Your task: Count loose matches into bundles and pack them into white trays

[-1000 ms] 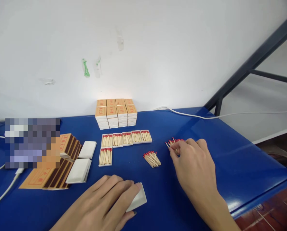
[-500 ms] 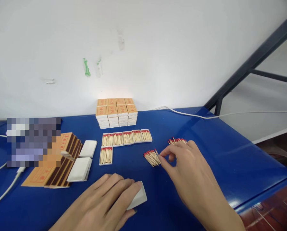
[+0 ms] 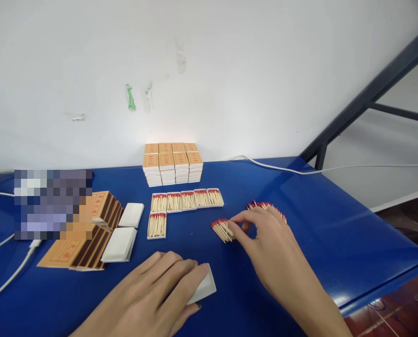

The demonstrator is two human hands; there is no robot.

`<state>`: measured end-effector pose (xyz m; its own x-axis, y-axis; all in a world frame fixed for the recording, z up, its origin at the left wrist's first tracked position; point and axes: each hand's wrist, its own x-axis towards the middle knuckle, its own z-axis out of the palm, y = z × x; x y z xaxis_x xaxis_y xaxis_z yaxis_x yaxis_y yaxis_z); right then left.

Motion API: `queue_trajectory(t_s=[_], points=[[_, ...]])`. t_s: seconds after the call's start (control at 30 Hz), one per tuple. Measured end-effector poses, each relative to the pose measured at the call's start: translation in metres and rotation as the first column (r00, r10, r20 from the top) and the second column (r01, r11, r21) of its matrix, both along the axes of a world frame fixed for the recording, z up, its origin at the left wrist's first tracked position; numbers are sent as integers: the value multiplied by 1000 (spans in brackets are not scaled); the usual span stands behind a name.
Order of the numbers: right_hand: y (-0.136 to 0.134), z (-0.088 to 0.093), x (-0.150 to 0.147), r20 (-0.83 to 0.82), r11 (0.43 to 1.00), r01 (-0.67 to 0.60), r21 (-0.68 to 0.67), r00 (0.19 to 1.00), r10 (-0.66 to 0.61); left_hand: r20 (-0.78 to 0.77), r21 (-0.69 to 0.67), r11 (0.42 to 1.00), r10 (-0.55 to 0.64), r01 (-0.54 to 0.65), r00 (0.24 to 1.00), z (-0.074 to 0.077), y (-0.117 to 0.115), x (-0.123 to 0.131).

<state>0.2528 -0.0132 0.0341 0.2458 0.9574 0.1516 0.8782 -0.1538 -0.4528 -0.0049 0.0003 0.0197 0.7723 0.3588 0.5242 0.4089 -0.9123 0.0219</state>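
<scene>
My left hand (image 3: 159,290) is closed around a white matchbox tray (image 3: 204,286), whose right end shows past the fingers. My right hand (image 3: 265,243) pinches at the right edge of a small pile of red-tipped matches (image 3: 222,231), thumb and index finger on the match ends. A larger heap of matches (image 3: 261,205) lies just behind that hand, which partly covers it. Left of the small pile, several filled trays (image 3: 188,200) form a row, with one more filled tray (image 3: 157,226) in front of the row's left end.
Stacked orange matchboxes (image 3: 172,161) stand against the wall. At the left are white trays (image 3: 119,244), orange matchbox sleeves (image 3: 89,245) with dark striking sides, and a pixelated object (image 3: 50,201). White cables (image 3: 15,271) run over the blue table (image 3: 321,224).
The view has shifted slightly, moving everything a little right. My right fingertips have stayed at the small pile, where a match that stuck out is now hidden or level. My left hand keeps its hold.
</scene>
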Motion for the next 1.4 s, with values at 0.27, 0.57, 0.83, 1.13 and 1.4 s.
queue_trajectory(t_s=[0.27,0.57,0.83,1.13,1.4], points=[[-3,-2,-2,-63,998,-63,5,996,64,-17,-20,1000,-5,5,1000,-2,-1,1],[-12,-5,4,-95,997,-10,77,995,17,-5,-9,1000,1,-1,1000,-1,0,-2],[-29,-11,36,37,937,291,191,952,-304,-35,-7,1000,-10,9,999,-5,0,-3],[-32,-25,-1,99,951,164,263,976,-195,-91,-2,1000,-2,2,996,-9,-1,-8],[-12,-32,-32,227,960,189,204,945,-235,-73,7,1000,-5,5,997,-6,1,-7]])
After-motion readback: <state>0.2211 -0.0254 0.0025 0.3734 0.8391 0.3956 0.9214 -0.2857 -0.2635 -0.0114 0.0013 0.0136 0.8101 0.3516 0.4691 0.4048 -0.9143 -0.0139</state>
